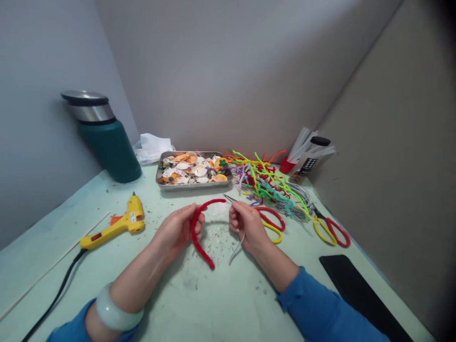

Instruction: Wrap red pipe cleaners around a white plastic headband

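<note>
Red fuzzy stem [194, 229], mid-table, held just above the surface btwn the hands. Shape: a C, open side to the R; long axis runs approx. away from wearer. Far end points R toward the R hand; near end points down & slightly R, hanging free.

L hand [185, 225]: thumb & fingers pinch the stem's bend. R hand [247, 223]: fingertips pressed together, curled on a thin grey strand [236, 249], its tail hanging below.

Edges: metal tray [194, 186] of shells beyond; scissors [281, 220] just R, partly hidden by R hand; yellow glue gun [130, 221] well L. Open room: speckled tabletop [213, 308] btwn forearms, toward wearer.
</note>
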{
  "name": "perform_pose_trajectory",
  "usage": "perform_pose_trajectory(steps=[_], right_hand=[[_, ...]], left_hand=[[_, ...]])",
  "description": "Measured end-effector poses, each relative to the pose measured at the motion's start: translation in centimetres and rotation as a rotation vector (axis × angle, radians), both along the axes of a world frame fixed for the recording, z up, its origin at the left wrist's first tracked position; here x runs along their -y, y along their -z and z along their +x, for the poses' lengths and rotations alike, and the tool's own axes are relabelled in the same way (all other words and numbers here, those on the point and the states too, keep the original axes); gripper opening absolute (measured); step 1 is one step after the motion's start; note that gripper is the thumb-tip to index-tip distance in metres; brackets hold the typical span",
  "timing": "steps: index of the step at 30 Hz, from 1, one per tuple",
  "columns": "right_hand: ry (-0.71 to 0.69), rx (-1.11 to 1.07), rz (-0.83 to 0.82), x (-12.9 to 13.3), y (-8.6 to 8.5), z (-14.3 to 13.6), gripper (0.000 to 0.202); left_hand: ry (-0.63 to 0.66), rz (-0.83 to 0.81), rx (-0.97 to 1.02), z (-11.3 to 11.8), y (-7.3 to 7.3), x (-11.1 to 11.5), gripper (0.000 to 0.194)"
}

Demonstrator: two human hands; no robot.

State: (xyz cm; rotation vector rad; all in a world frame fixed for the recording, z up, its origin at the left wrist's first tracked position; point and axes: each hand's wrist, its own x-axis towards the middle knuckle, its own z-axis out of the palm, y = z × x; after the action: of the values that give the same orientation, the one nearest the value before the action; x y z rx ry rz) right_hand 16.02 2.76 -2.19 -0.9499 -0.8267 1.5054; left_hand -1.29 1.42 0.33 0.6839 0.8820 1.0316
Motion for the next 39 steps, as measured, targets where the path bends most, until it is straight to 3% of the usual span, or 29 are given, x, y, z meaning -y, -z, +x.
perform_pose_trajectory(steps=[6,12,25,28,39], right_hand=[[-0.045,0.162,0.045,-0.01,0.08,-0.13,0.024],[-0.14,0.302,0.11,0.55,-0.2,-0.56,0.025],[0.124,0.224,0.052,-0.14,0.31,-0.18,0.026],[0.185,0.189,0.042,-0.17,0.21,-0.12,0.026],[0.218,0.174,0.059,-0.11,0.22,-0.2,0.026]], left_hand=[[0.018,-0.011,-0.028,-0.17,-0.06,-0.08,0.02],[0.127,-0.085,-0.051,-0.26,0.38,-0.2,0.025],[0.088,-0.033,0.009,0.06,0.59,0.04,0.014],[0.103,-0.049,0.019,0.07,0.56,0.05,0.02],[0.094,-0.048,0.058,-0.04,0.53,0.19,0.022]])
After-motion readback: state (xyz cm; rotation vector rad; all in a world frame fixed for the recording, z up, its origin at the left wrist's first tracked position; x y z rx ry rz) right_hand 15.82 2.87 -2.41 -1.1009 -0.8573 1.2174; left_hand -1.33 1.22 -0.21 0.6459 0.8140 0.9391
